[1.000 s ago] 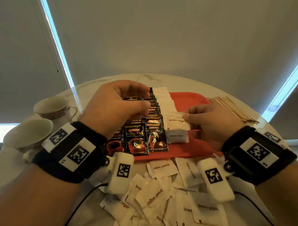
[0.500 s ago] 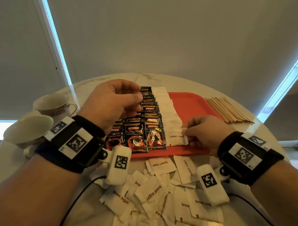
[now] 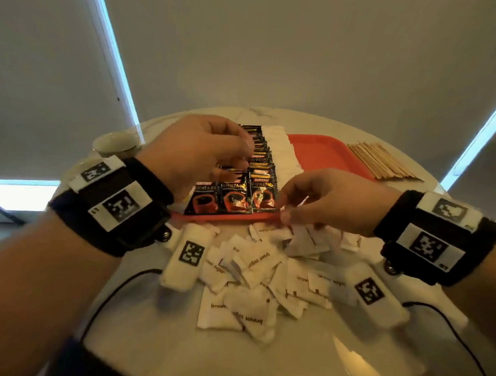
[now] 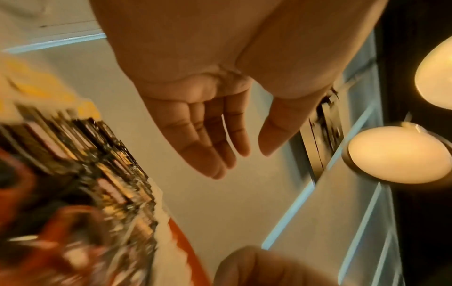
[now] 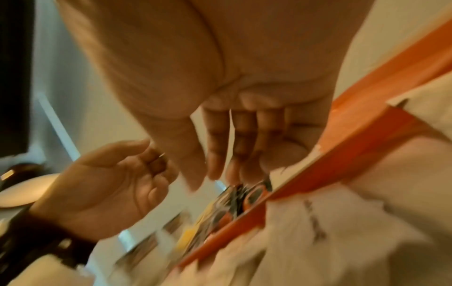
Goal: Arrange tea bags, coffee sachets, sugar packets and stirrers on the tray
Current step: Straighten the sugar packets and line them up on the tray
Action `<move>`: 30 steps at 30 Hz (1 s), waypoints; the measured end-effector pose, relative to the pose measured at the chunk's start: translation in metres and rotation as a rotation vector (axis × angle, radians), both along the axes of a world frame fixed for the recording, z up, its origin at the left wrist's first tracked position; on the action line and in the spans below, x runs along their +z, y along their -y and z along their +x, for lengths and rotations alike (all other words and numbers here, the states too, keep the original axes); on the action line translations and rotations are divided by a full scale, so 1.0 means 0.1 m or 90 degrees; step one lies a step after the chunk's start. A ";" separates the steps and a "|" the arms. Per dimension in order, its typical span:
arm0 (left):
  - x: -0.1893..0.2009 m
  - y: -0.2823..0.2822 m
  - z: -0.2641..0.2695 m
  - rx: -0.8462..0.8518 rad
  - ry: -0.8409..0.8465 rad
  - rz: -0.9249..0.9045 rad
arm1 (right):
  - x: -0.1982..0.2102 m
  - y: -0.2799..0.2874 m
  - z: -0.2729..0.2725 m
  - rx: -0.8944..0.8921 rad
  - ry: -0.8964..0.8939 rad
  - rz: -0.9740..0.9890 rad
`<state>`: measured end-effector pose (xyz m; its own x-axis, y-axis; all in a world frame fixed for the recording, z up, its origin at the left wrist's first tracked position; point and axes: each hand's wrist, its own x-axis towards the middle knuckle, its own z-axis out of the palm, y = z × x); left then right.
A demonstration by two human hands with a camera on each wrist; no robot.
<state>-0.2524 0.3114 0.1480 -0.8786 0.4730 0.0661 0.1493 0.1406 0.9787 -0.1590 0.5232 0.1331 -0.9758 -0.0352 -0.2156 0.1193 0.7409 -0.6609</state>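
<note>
Since the earlier frame, right hand (image 3: 328,204) has withdrawn from the sugar row to the tray's (image 3: 328,154) near edge.
Both hands hover relaxed, holding nothing, left hand (image 3: 197,154) over coffee sachets (image 3: 235,195); loose sugar packets (image 3: 254,276) litter the tabletop (image 3: 290,357); stirrers (image 3: 381,162) lie beside the tray.

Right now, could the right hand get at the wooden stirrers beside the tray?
Probably yes. The stirrers lie uncovered on the table just off the tray's far right edge. The right hand hovers at the near edge, apparently empty, and nothing stands between them.
</note>
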 end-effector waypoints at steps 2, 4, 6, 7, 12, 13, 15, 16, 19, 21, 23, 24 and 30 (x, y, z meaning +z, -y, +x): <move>-0.03 0.17 0.16 -0.025 -0.048 -0.144 | 0.05 0.14 0.12 0.112 0.044 0.054; -0.08 0.35 0.32 -0.052 -0.063 -0.282 | 0.07 0.27 0.23 0.190 0.071 0.107; -0.10 0.50 0.46 -0.084 -0.094 -0.454 | 0.05 0.38 0.31 0.247 0.084 0.172; -0.11 0.55 0.54 -0.103 -0.115 -0.544 | 0.02 0.44 0.34 0.269 0.085 0.213; -0.22 0.57 0.78 -0.181 -0.181 -0.683 | -0.07 0.71 0.32 0.303 0.036 0.421; -0.24 0.56 0.81 -0.193 -0.198 -0.675 | -0.07 0.76 0.30 0.300 0.035 0.433; -0.30 0.52 0.85 -0.205 -0.230 -0.673 | -0.06 0.83 0.26 0.287 0.025 0.434; -0.33 0.51 0.87 -0.199 -0.248 -0.677 | -0.05 0.86 0.25 0.280 0.014 0.432; -0.41 0.49 0.86 -0.153 -0.309 -0.684 | -0.03 0.89 0.21 0.243 -0.009 0.380; -0.41 0.48 0.84 -0.135 -0.331 -0.678 | -0.02 0.89 0.16 0.214 -0.029 0.335; -0.40 0.48 0.80 -0.135 -0.330 -0.664 | 0.00 0.86 0.10 0.180 -0.041 0.291; -0.40 0.49 0.77 -0.134 -0.324 -0.656 | 0.02 0.84 0.07 0.160 -0.040 0.260; -0.29 0.54 0.60 -0.113 -0.237 -0.621 | 0.12 0.58 -0.08 0.019 -0.026 0.009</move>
